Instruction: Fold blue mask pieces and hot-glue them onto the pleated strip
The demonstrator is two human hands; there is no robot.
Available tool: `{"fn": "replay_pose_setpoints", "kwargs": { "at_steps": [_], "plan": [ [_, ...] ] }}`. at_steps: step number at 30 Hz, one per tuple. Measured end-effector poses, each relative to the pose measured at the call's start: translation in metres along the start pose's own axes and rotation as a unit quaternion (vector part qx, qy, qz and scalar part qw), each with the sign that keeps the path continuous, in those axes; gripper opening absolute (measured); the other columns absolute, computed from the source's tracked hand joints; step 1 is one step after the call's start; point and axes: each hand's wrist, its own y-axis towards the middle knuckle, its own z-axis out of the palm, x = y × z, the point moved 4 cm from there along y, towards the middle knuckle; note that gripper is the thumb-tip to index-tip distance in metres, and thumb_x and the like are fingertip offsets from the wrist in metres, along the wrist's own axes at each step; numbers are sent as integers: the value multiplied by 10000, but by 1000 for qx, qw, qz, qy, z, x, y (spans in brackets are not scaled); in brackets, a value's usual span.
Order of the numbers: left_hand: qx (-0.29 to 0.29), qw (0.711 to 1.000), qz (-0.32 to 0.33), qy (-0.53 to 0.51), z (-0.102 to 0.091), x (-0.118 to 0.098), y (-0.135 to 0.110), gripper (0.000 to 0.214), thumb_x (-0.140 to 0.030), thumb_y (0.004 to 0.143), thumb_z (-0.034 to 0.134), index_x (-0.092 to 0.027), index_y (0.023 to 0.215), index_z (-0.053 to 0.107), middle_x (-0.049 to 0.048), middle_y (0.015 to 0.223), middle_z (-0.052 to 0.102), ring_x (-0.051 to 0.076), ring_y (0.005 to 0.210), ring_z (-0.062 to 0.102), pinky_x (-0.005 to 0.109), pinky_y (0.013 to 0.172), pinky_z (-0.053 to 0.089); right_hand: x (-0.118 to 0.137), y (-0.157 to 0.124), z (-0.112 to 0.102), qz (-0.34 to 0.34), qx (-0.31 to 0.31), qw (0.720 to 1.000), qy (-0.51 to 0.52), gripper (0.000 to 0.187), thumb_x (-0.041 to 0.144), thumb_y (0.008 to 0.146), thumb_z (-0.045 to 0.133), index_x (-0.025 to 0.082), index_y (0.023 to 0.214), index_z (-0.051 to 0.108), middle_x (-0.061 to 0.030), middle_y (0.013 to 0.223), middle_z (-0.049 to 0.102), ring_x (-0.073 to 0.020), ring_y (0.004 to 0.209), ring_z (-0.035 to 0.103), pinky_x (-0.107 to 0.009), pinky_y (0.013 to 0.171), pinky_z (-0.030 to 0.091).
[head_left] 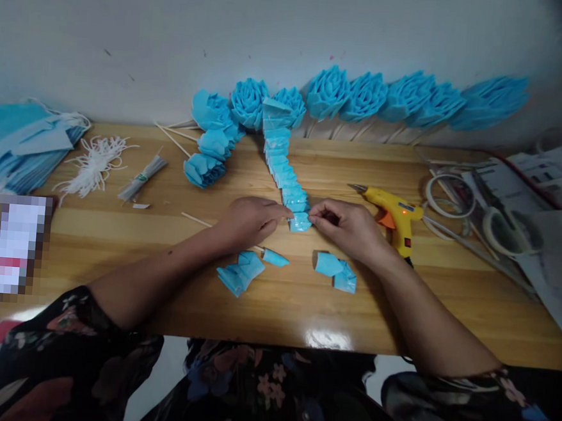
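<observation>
A long pleated blue strip [284, 169] runs from the wall toward me, its folded layers overlapping. At its near end my left hand [254, 221] holds the left edge, fingers curled together. My right hand [345, 224] pinches the right edge of the same end between thumb and fingertips. Under my left hand lies a thin wooden stick [196, 219], its near tip wrapped in a blue piece [274, 257]. Close by are a folded blue piece [240, 273] and, nearer my right hand, more blue pieces [332, 265].
Several blue paper-like flowers [330, 92] lean along the wall. To the right sit a yellow glue gun [396, 212], tape rolls [450, 195] and scissors [508, 233]. On the left are stacked blue masks [20, 147], white cords [96, 165], a wire bundle [143, 178] and a blurred-out object [11, 246].
</observation>
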Motion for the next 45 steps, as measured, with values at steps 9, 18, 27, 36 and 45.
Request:
{"fn": "replay_pose_setpoints", "kwargs": {
  "at_steps": [9, 18, 27, 36, 45],
  "plan": [
    [42, 997, -5, 66, -1, -10, 2, 411, -151, 921, 506, -232, 1247, 743, 70, 1140, 789, 206, 973, 713, 295, 830, 514, 2, 1, 0, 3, 4, 1000, 6, 91, 306, 874, 649, 239, 853, 707, -4, 777, 739, -179, 694, 643, -291, 648, 410],
    [55, 996, -9, 73, 2, -11, 3, 412, -133, 926, 488, -224, 1228, 754, 74, 1141, 788, 213, 969, 701, 302, 796, 495, 12, -3, -19, -58, -68, 996, -20, 249, 366, 988, 536, 248, 1029, 751, -65, 917, 750, -225, 815, 663, -358, 747, 489],
    [54, 997, -14, 56, 2, -11, 4, 415, -127, 923, 506, -221, 1243, 753, 93, 1106, 788, 233, 954, 703, 319, 791, 497, 15, -6, -8, -212, -55, 974, -60, 339, 167, 975, 494, 298, 1095, 783, -57, 977, 703, -224, 916, 638, -389, 814, 481],
    [58, 992, 9, 114, 0, -14, 5, 387, -136, 931, 498, -219, 1203, 760, 72, 1048, 787, 206, 929, 700, 290, 755, 486, 15, -4, 3, -205, -31, 965, -157, 354, 77, 926, 528, 254, 1087, 789, -76, 994, 702, -238, 913, 612, -354, 737, 460],
    [48, 994, 2, 100, 2, -9, 4, 409, -143, 944, 488, -245, 1231, 762, 56, 1101, 794, 194, 965, 712, 294, 812, 510, 11, -4, 3, -212, -68, 973, -53, 345, 66, 947, 507, 245, 1103, 758, -72, 1015, 703, -219, 927, 653, -352, 762, 500]
  ]
}}
